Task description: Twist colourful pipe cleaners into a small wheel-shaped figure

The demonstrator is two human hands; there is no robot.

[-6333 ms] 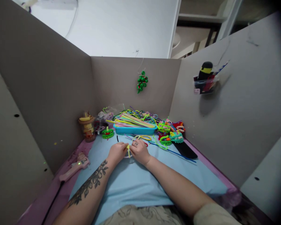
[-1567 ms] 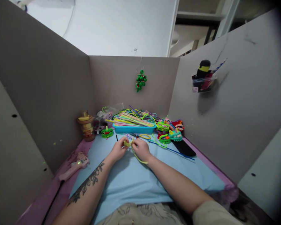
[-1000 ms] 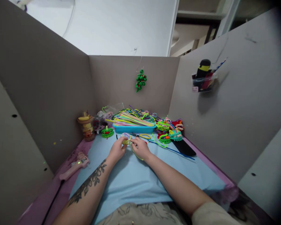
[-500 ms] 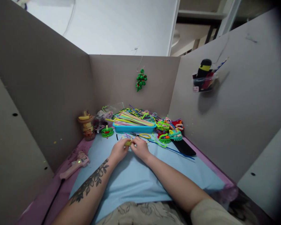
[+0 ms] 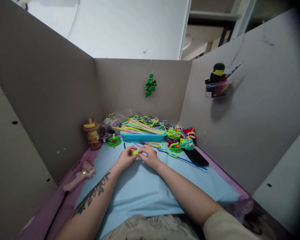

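Note:
A small yellow fuzzy piece (image 5: 134,152), which looks like shaped pipe cleaner, is pinched between my two hands above the blue cloth (image 5: 145,186). My left hand (image 5: 126,158) grips it from the left with thumb and fingers. From the other side, the fingertips of my right hand (image 5: 150,156) press on its right edge. Just beyond my hands lie scissors with yellow handles (image 5: 155,145), partly hidden by my right hand. Blue and green pipe cleaners (image 5: 183,160) stretch out to the right.
A blue tray (image 5: 142,137) heaped with pipe cleaners stands at the back. Finished fuzzy figures (image 5: 187,144) cluster right, near a black strip (image 5: 195,156). One green figure (image 5: 114,140), a lidded cup (image 5: 91,135) and a pink glue gun (image 5: 81,176) are left. Grey panels enclose the table.
My left hand has shifted slightly left and turned, so more of the yellow piece shows. The fingers of my right hand have moved a little left onto it.

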